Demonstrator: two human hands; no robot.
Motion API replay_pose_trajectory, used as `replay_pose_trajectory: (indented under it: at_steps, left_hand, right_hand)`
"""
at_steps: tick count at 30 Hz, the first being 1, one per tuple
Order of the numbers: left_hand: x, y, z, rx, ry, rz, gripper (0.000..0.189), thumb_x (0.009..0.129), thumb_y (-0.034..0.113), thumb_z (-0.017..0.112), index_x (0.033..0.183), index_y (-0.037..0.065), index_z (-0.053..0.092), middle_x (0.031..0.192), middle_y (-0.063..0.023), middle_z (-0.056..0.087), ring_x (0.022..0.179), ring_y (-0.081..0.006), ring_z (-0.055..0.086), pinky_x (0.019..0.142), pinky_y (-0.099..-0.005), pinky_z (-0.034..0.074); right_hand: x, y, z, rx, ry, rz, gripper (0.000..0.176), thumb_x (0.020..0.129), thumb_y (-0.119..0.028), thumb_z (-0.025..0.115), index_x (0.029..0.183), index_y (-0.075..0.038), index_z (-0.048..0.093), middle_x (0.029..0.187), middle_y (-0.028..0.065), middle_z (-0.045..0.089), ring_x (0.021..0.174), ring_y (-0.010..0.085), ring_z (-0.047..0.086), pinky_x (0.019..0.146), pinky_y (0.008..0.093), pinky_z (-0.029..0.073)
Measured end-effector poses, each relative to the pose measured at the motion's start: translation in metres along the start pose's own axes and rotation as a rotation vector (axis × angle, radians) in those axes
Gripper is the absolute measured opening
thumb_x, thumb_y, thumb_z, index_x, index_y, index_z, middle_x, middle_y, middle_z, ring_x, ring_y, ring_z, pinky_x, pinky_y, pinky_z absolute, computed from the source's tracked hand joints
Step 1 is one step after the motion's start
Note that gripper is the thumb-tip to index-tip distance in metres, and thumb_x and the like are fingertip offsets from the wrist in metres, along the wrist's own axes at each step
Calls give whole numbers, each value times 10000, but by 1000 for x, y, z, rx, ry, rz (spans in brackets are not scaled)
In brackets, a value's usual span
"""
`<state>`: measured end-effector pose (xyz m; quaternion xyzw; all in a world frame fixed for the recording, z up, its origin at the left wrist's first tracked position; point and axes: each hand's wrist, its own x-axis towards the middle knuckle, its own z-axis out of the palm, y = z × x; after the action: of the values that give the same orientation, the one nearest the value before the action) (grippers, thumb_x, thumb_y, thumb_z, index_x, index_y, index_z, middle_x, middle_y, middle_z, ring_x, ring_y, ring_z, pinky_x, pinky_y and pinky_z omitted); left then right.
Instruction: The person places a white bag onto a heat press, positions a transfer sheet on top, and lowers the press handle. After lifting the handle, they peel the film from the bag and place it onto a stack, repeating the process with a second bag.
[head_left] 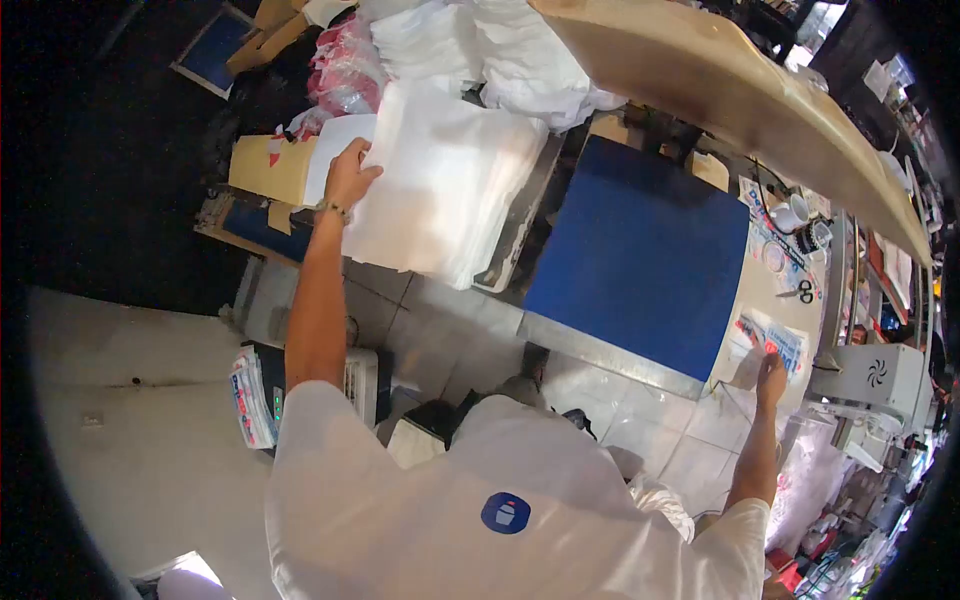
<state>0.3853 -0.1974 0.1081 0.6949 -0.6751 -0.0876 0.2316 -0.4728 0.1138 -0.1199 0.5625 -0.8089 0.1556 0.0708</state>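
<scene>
My left hand is at the left edge of a stack of thin white sheets, fingers bent and closed at the border of the top sheet. To the right of the stack lies a flat dark blue pad with a pale front edge. Out on the right, my right hand is closed on the near edge of a white sheet with blue and red print. That printed sheet rests on the beige tabletop beside the pad.
A large tan padded platen overhangs the back right. Behind the white stack are more piled white bundles and a red-and-clear plastic bag. Scissors and a white mug sit on the right side; a grey machine stands beyond.
</scene>
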Motion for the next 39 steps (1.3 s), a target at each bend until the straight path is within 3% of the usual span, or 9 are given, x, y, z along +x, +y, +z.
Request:
replay_pose_trajectory:
  at_steps: [4, 7, 10, 16, 19, 21, 23, 27, 39]
  left_hand:
    - [-82, 87, -48, -236, -48, 398, 351, 890, 123, 673, 1205, -10, 592, 1054, -159, 672, 967, -190, 612, 879, -307, 475]
    - [-168, 163, -94, -475, -119, 219, 295, 931, 128, 621, 1172, -41, 614, 1045, -72, 650, 983, -150, 580, 893, -288, 445]
    - [-211, 131, -89, -684, -103, 63, 307, 874, 86, 686, 1148, -34, 617, 1061, -62, 645, 962, -119, 573, 882, -269, 443]
    - [-224, 126, 11, -1209, -230, 103, 338, 905, 35, 651, 1228, 1, 560, 1091, -82, 637, 998, -151, 583, 907, -286, 472]
    - [-210, 42, 101, -853, -157, -51, 414, 916, 65, 648, 1307, 10, 523, 1089, -106, 638, 1023, -166, 589, 934, -312, 484]
    - [-218, 60, 127, -218, -25, 883, 397, 979, 305, 598, 1229, -2, 614, 1159, -106, 659, 1133, -165, 561, 1041, -376, 415]
    - [-255, 126, 152, -1188, -200, -270, 299, 955, 287, 626, 1066, 11, 645, 965, -34, 650, 927, -129, 571, 880, -324, 464]
    - [-248, 172, 182, -877, -239, 133, 274, 882, 175, 717, 826, 62, 473, 712, 72, 332, 651, -79, 321, 588, -256, 263]
    - [-182, 236, 245, -1171, -98, -57, 212, 881, 30, 693, 1056, -22, 584, 992, -71, 683, 888, -132, 617, 814, -263, 464]
  right_hand:
    - [2, 30, 11, 257, 53, 205, 232, 931, -220, 594, 1057, -27, 617, 919, 179, 701, 861, 351, 683, 760, 424, 516]
    - [9, 18, -10, 213, 226, 212, 242, 943, -235, 591, 1062, -24, 573, 962, 199, 680, 895, 362, 675, 772, 426, 516]
    - [15, 9, -22, 229, 427, 9, 281, 913, -254, 658, 1056, -15, 621, 922, 149, 709, 858, 224, 679, 784, 354, 521]
    - [15, -40, -56, 975, 458, 437, 326, 858, -162, 731, 1102, 16, 609, 889, 125, 673, 800, 147, 630, 716, 286, 509]
    - [4, -66, -80, 1312, 496, 428, 286, 908, -60, 676, 1150, -2, 535, 928, 110, 679, 799, 116, 633, 697, 259, 532]
    - [-11, -80, -97, 1352, 490, 415, 276, 911, -69, 677, 1146, 1, 550, 956, 109, 675, 815, 122, 636, 724, 263, 547]
    - [-17, -87, -99, 1405, 493, 402, 266, 914, -78, 677, 1141, 3, 565, 984, 108, 670, 832, 128, 640, 751, 267, 561]
    - [-32, -88, -112, 1281, 386, 325, 280, 903, -104, 704, 1137, 32, 633, 1043, 90, 667, 907, 140, 644, 795, 278, 563]
    - [-7, -196, -158, 946, 499, 45, 410, 869, -14, 702, 1265, -44, 600, 1043, 132, 713, 924, 155, 669, 817, 296, 529]
